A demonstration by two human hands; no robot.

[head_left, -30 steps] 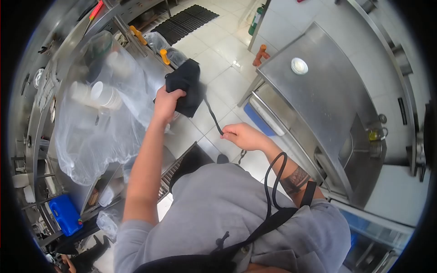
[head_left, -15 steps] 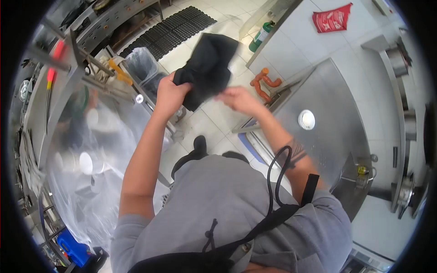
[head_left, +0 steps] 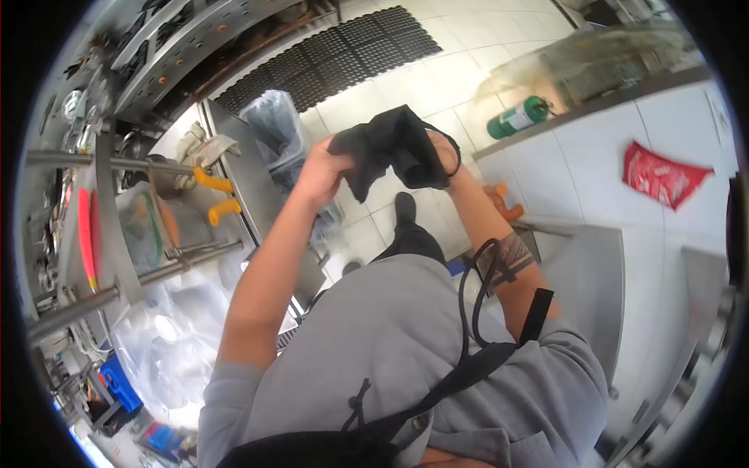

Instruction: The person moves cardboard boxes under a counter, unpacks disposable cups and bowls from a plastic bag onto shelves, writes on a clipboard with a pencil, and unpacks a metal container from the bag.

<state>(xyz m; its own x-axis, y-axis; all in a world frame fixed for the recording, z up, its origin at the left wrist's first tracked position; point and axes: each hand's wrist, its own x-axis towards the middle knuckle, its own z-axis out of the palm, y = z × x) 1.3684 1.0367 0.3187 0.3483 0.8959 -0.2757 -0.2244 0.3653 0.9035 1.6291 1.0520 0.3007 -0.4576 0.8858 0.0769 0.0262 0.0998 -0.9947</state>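
A folded black cloth (head_left: 390,144) hangs in the air in front of my body, above the tiled floor. My left hand (head_left: 321,170) grips its left end, fingers hidden partly behind the fabric. At the cloth's right end is my right hand (head_left: 445,154), closed on it, with a thin black cord looping over the back of the hand. Most of the right fingers are covered by the fabric. Another black strap (head_left: 484,355) with a loose cord lies across my grey shirt.
A bin with a clear bag (head_left: 275,129) stands left of the cloth, near a black floor mat (head_left: 335,54). Orange handles (head_left: 214,181) stick out at left. A green cylinder (head_left: 519,117) and orange pipe (head_left: 503,201) are at right, beside a steel table (head_left: 581,273).
The view has turned and moved forward. My right hand has gone from pulling the cord out to the side to holding the cloth's right end, and the cloth is now stretched between both hands.
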